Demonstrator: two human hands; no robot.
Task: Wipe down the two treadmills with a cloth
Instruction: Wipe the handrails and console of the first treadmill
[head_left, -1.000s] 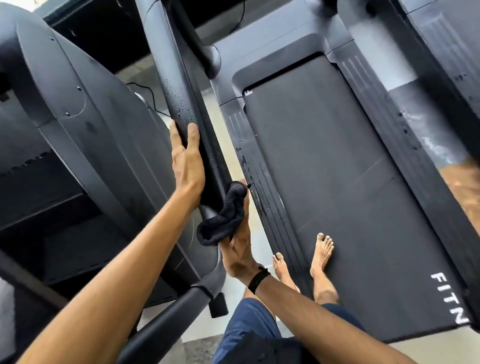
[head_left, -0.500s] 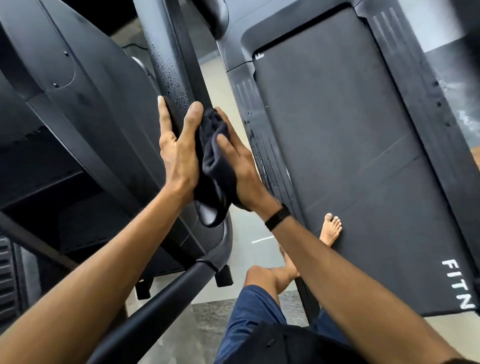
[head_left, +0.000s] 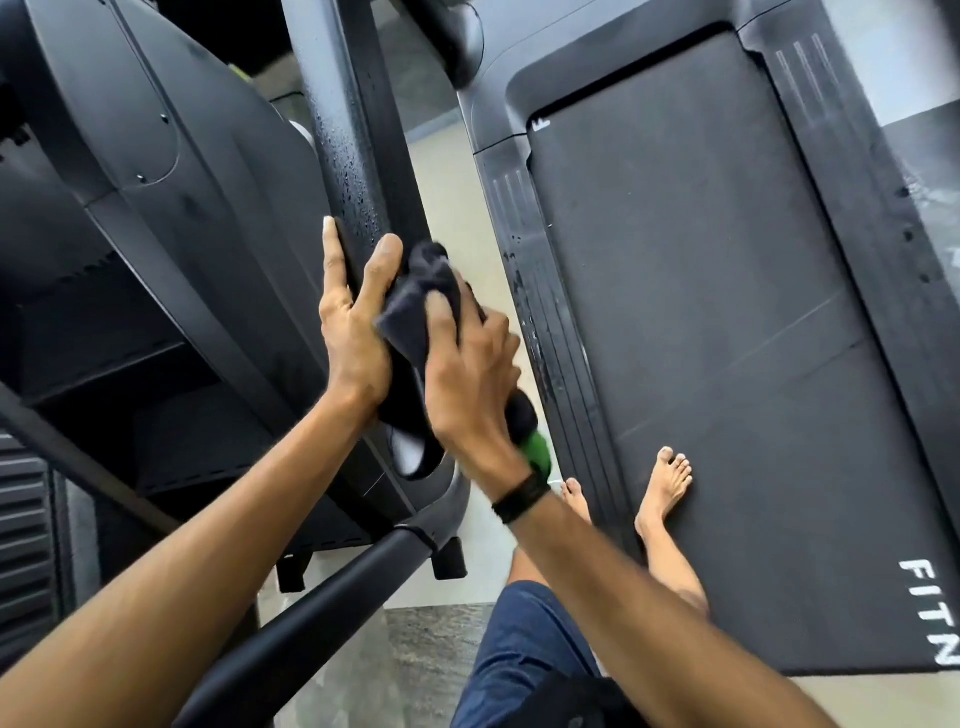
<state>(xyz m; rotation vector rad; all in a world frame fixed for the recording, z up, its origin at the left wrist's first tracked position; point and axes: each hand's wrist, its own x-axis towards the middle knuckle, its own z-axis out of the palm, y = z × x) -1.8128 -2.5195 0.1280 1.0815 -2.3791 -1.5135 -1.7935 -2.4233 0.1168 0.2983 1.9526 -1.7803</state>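
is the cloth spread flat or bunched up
Bunched up: the dark cloth is crumpled in folds under the right hand against the upright post.

The dark cloth (head_left: 415, 306) is bunched up against a black treadmill post (head_left: 358, 156) with water drops on it. The other treadmill's belt (head_left: 727, 338) lies flat just beside it.
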